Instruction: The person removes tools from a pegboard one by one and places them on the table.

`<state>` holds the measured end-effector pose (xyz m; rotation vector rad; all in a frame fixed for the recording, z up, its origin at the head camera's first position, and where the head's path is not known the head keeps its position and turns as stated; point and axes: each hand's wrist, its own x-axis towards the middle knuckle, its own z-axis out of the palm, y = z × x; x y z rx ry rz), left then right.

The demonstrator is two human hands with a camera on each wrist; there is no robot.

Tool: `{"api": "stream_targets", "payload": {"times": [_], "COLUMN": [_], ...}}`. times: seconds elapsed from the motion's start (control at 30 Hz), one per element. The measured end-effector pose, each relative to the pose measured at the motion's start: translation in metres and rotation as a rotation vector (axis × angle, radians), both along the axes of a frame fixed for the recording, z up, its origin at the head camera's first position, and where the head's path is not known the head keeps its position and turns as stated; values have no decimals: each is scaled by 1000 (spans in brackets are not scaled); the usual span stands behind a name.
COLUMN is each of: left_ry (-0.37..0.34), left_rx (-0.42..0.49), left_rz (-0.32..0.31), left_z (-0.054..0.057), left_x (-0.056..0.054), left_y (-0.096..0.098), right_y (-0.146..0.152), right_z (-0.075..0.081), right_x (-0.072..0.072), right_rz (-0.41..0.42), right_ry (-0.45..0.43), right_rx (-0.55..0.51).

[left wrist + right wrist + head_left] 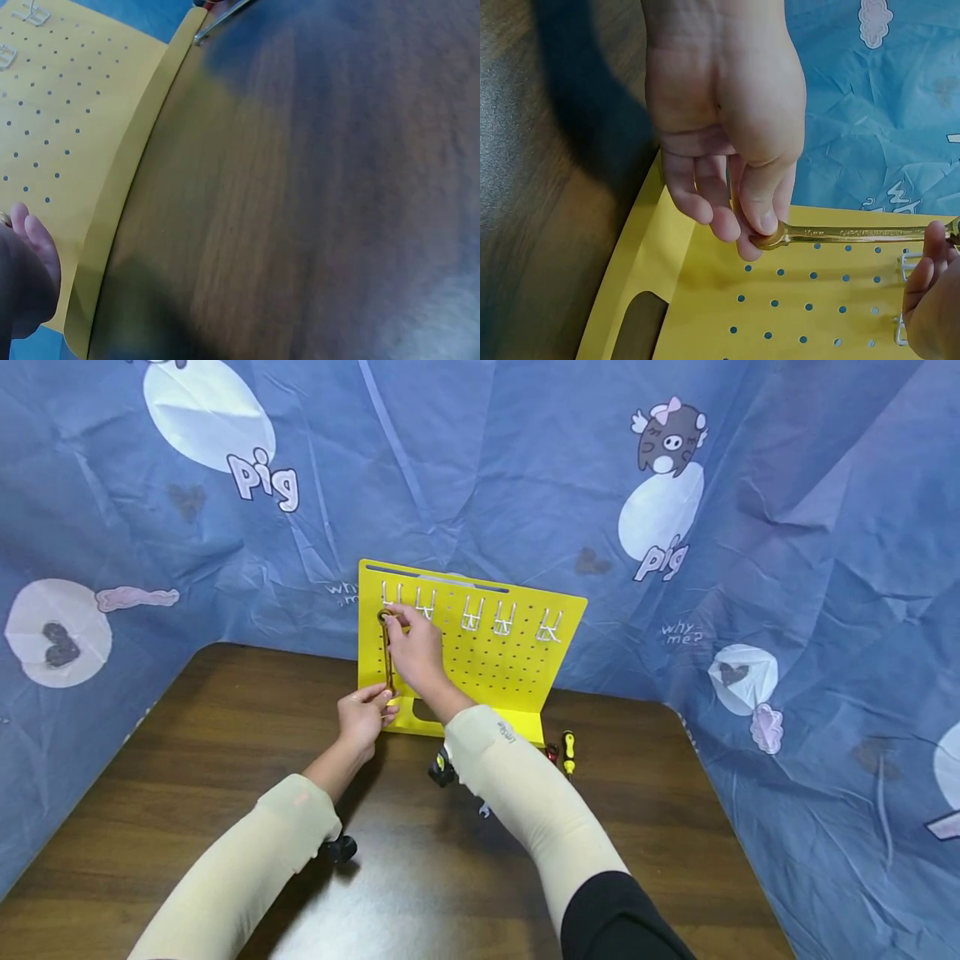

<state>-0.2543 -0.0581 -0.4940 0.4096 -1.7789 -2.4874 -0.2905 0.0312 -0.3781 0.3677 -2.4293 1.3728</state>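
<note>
A gold combination wrench (388, 660) stands upright in front of the left side of a yellow pegboard (487, 660). My right hand (417, 647) pinches its upper ring end, just below the leftmost white hook (399, 592). Lower down, my left hand (363, 714) pinches the other end between thumb and fingers. In the right wrist view the wrench (855, 235) spans the gap between both hands, with size lettering along its shaft. The left wrist view catches only part of a hand (34, 262) beside the board's lower edge.
Several more double hooks (504, 618) line the board's upper part. To its right lie a yellow-and-black screwdriver (568, 752) and a red-handled tool (552, 752). A silver wrench end (484, 810) shows beside my right sleeve on the wooden table (420, 877). A blue printed cloth (480, 460) hangs behind.
</note>
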Motion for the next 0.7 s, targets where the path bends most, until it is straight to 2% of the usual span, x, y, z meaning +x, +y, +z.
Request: {"api": "stream_targets", "payload": {"times": [0.17,0.4,0.7], "left_ry": [30,38,65], "left_rx": [-17,-25,-30], "left_rz": [-5,-11,-107], "left_z": [1,-4,-3], "left_x": [9,22,52], "left_y": [-1,4,20], "right_y": [2,9,44], "right_z": [1,-3,-7], "right_x": [4,8,17], "right_rz": [-14,-2,22], "right_ry": [24,9,19], "right_rx": [-6,25,19]}}
